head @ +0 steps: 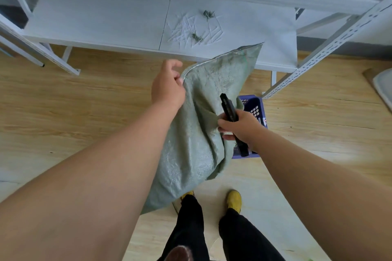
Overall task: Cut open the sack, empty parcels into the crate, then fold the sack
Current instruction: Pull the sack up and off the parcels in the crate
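The person stands over the floor point(63, 112) with a green woven sack point(197, 133) held up in both hands, in front of a white shelf point(106, 17). The left hand point(167, 87) pinches the sack's sewn top hem near one corner, fingers curled over the edge, which keeps that end high and the cloth taut. The right hand point(237, 125) has its fingers wrapped round a black box cutter point(231, 121) and at the same time bunches a fold of the sack under its fingertips; holding the tool and the cloth together seems meant to spare setting the cutter down while the sack is tipped.

The sack hangs with its long axis running from the hemmed end, up and away toward the shelf, down to the lower end near the person's yellow shoes point(234, 199). Its right side drapes over a blue crate point(254, 110) on the floor, most of which is hidden behind the cloth and the right hand. That placement suits emptying into the crate, though no parcels show and I cannot tell which end is cut open or whether anything remains inside. The sack looks slack and fairly flat.

The cutter lies slantwise, one end pointing up toward the shelf, the other down past the wrist; whether a blade is out cannot be seen. Bits of green thread point(209, 15) lie on the shelf board.
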